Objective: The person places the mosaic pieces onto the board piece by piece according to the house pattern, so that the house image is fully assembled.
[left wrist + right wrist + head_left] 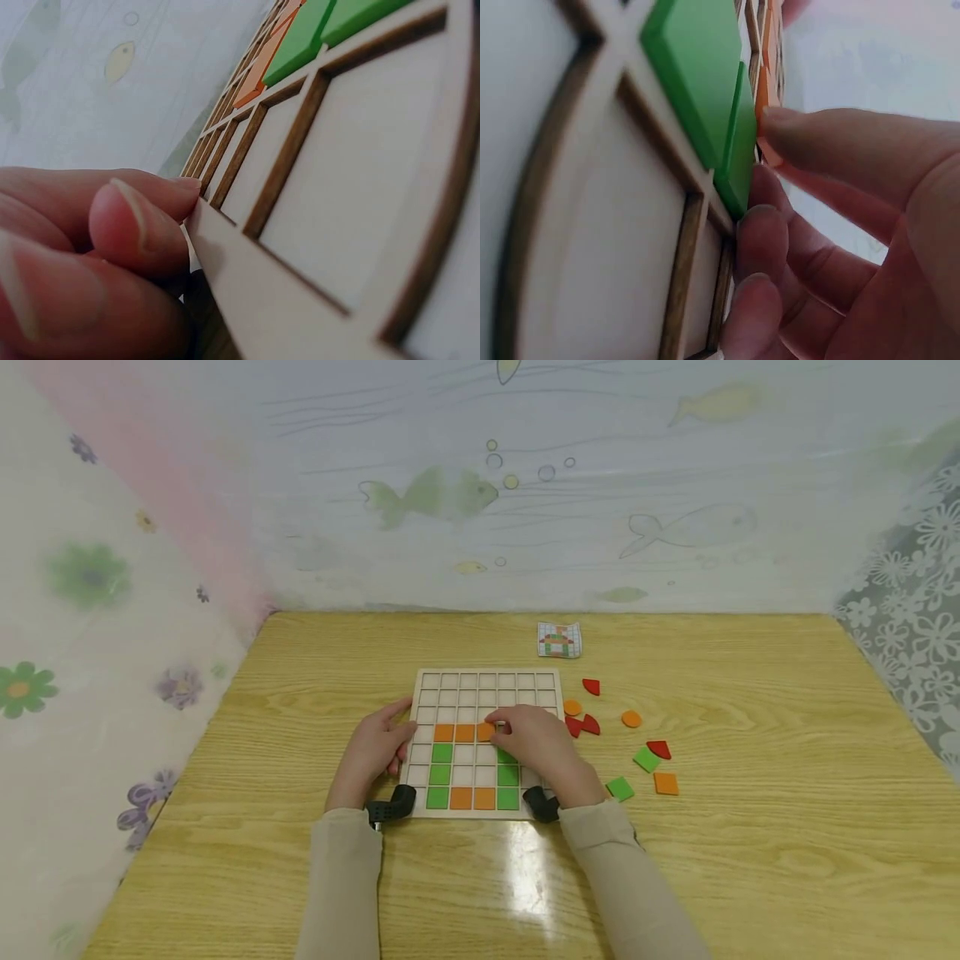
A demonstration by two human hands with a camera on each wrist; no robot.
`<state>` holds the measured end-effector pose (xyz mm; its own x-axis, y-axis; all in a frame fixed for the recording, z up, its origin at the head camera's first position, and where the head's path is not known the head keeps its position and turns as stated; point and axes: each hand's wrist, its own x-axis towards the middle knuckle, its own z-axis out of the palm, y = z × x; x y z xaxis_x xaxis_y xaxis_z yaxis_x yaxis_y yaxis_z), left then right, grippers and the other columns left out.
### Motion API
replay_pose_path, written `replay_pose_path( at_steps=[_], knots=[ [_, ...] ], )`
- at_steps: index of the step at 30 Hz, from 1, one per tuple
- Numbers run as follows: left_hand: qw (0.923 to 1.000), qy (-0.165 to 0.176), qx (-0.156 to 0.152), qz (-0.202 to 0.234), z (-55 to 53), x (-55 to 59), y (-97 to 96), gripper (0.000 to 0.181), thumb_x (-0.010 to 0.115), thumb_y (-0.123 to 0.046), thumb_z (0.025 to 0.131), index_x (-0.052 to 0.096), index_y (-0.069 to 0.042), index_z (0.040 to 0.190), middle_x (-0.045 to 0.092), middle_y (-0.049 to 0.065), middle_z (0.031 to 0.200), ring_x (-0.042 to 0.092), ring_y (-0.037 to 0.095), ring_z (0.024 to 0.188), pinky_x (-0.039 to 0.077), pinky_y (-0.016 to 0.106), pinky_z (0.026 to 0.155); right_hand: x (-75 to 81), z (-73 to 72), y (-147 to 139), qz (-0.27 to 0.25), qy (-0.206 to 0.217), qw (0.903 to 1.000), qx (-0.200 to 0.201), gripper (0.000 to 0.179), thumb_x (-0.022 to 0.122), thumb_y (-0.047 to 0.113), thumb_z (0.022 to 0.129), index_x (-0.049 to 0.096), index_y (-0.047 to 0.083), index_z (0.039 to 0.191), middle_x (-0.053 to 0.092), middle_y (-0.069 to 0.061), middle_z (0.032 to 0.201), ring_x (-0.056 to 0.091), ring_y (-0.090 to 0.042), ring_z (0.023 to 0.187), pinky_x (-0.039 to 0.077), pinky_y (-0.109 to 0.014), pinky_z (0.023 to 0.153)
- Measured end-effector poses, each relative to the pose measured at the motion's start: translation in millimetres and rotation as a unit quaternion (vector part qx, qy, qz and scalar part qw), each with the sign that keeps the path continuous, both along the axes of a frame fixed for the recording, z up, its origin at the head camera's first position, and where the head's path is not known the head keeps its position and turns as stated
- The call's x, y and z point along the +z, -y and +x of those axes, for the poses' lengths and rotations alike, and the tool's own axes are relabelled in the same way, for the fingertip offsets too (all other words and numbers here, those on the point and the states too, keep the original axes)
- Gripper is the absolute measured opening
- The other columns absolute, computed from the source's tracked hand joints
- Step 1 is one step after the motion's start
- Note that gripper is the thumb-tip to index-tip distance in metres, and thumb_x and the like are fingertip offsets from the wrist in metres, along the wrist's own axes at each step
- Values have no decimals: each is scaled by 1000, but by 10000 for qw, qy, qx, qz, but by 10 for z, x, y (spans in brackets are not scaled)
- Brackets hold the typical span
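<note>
A wood-grain table (750, 860) spreads on every side of the grip I follow from afar, and a gridded board (467, 697) lies flat beneath it. The right hand (543, 745) pinches an orange square (483, 734), thumb and fingertip separated by little more than the piece itself; the left hand (372, 747), to the left of that pinch, holds the board's left edge, thumb at the rim and other fingers bent. Beyond the pinch and a little right lies a card (558, 640) printed with a coloured grid. I judge the step in hand to be setting the orange square into its cell, right of two seated orange tiles (465, 732); whether it sits fully home, I cannot tell. The next move, as I read it, calls for a light downward press, a clean release, then a reach right of the grip, where loose green squares (647, 760), red wedges (591, 687), orange discs (632, 718) and a spare orange tile (666, 783) lie. I can make out no brand or label on the board, the pieces or the black wrist mounts (542, 803), and any lettering on the card is too small for me to read.
</note>
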<state>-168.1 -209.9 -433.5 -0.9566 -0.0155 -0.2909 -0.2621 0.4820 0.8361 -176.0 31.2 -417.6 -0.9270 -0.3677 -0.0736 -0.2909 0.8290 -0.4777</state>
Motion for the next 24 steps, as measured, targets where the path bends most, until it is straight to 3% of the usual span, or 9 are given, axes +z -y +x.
replay_pose_path(
  at_steps=[15, 24],
  knots=[
    [9999, 32, -83, -50, 14, 12, 12, 46, 55, -28, 89, 41, -30, 133, 50, 8, 54, 40, 15, 35, 40, 29, 36, 44, 51, 43, 91, 52, 9999, -37, 27, 63, 26, 82, 65, 25, 109, 56, 12, 75, 48, -8, 68, 39, -23, 54],
    [10000, 87, 7, -28, 3, 10, 10, 47, 55, -30, 88, 41, -31, 133, 50, 8, 54, 39, 15, 34, 40, 30, 35, 84, 19, -55, -540, 448, 9975, -35, 30, 60, 27, 84, 62, 22, 113, 55, 7, 80, 49, -12, 68, 40, -26, 58]
  ],
)
